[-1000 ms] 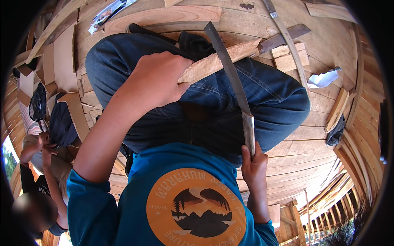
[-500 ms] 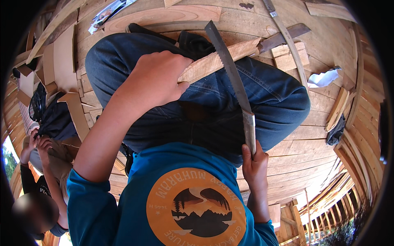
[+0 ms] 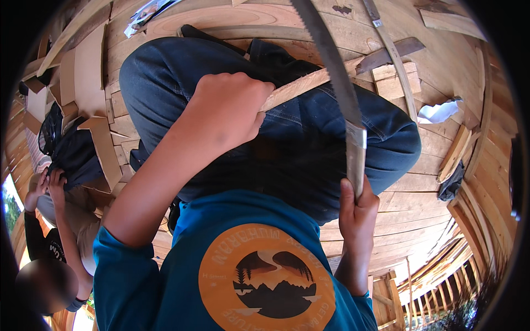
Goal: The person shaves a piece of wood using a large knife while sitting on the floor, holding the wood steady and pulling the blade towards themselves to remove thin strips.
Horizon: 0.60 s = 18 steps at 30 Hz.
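Note:
My left hand (image 3: 231, 110) is closed around the near end of a rough strip of wood (image 3: 301, 88), which slants up to the right above my lap. In my right hand (image 3: 359, 212) is the handle of a hand saw (image 3: 356, 151). The saw's dark toothed blade crosses the wood strip in view; whether it touches the wood I cannot tell. Its tip runs past the top edge of the picture. Behind the strip's far end lies a flat dark metal blade (image 3: 389, 54).
Short wood blocks (image 3: 396, 80), a long thin strip (image 3: 396, 66) and crumpled white paper (image 3: 439, 112) lie on the plank floor (image 3: 408, 198) to the right. A broad board (image 3: 221, 21) lies ahead. Cardboard (image 3: 83, 71) and another person (image 3: 72, 220) are at left.
The saw has moved forward and to the right, its tip passing out of view. My left hand and the wood strip have shifted slightly right.

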Available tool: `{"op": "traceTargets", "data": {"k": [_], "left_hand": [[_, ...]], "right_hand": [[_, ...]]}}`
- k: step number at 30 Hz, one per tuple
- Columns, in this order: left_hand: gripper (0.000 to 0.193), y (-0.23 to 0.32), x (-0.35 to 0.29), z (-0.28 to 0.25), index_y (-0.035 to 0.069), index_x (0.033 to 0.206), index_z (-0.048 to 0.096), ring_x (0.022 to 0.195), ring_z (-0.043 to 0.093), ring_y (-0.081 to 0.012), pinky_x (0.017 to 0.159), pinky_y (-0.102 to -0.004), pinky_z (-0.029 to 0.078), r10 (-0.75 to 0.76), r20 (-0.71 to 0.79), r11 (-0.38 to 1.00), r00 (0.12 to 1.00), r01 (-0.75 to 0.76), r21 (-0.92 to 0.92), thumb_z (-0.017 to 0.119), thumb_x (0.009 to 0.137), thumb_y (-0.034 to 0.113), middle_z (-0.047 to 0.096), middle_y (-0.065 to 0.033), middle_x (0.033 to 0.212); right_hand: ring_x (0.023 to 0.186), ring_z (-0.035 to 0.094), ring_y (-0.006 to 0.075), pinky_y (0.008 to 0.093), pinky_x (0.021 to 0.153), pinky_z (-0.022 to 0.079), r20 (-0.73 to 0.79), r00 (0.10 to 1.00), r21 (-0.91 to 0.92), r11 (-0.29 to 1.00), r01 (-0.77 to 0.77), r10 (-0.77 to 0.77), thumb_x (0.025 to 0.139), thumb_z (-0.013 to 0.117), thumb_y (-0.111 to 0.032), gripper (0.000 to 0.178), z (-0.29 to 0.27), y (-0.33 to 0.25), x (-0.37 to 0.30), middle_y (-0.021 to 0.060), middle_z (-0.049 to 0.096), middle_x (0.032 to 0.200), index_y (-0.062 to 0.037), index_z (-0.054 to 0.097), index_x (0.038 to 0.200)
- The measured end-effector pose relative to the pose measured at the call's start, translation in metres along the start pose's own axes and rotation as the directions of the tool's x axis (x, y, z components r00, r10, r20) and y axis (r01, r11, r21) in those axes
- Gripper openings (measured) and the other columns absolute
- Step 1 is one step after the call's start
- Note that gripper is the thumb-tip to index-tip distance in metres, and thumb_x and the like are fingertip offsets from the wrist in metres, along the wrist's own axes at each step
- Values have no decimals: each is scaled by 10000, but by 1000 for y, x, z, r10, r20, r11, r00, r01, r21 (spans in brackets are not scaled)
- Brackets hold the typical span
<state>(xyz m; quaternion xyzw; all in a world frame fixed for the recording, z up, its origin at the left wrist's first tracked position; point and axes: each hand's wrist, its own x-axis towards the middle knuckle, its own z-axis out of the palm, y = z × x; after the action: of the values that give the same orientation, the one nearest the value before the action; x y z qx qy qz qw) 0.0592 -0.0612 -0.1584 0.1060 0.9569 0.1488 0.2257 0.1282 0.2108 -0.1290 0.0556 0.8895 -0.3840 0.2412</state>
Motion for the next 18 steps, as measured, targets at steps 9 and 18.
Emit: {"op": "traceTargets", "data": {"k": [9, 18], "left_hand": [[370, -5, 4, -4, 86, 1144, 704, 835, 697, -327, 766, -434, 555, -26, 59, 998, 998, 30, -56, 765, 789, 172, 714, -147, 838], [370, 8, 1, -2, 96, 1134, 708, 826, 696, -326, 736, -431, 558, -56, 70, 998, 996, 55, 13, 772, 776, 167, 706, -155, 823]], "right_hand": [[492, 611, 364, 381, 436, 385, 97, 995, -97, 995, -7, 17, 999, 606, -159, 188, -6, 16, -18, 179, 536, 548, -26, 536, 887], [610, 578, 473, 437, 475, 409, 27, 994, -49, 993, 104, -102, 990, 613, -156, 189, 14, 0, 16, 232, 521, 587, -8, 542, 895]]}}
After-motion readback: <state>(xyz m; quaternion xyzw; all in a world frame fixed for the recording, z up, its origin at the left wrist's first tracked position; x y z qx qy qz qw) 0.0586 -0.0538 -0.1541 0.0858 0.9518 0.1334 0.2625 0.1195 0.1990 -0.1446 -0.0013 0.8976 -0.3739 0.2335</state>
